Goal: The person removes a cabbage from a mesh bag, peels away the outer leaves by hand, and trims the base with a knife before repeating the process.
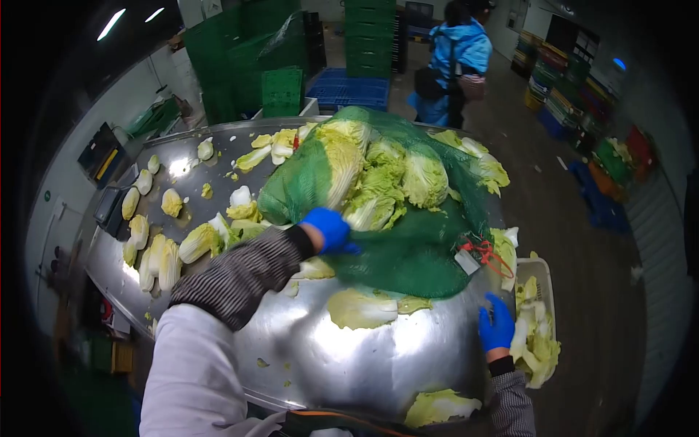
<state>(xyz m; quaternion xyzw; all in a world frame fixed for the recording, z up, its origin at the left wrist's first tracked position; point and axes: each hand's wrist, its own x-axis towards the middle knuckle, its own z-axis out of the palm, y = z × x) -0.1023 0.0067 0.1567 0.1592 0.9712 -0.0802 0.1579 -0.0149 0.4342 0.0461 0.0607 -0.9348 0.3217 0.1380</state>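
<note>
A green mesh bag [408, 251] lies on the steel table, its mouth spread toward me and several napa cabbages [426, 177] inside it or in its opening. My left hand [328, 229], in a blue glove, is closed on the near-left edge of the mesh; its fingertips are partly hidden. At the table's right side my right hand [496, 323], also in a blue glove, holds nothing and has its fingers apart. Just above it are a red drawstring [484, 255] and a white tag [467, 261] on the bag. A loose cabbage leaf [362, 309] lies between my hands.
The steel table [284, 364] carries small trimmed cabbages [160, 262] on the left. A white crate [546, 280] of leaves stands off its right edge. Beyond are green crates [370, 36], a blue pallet [349, 89] and a person [451, 65] in a blue jacket.
</note>
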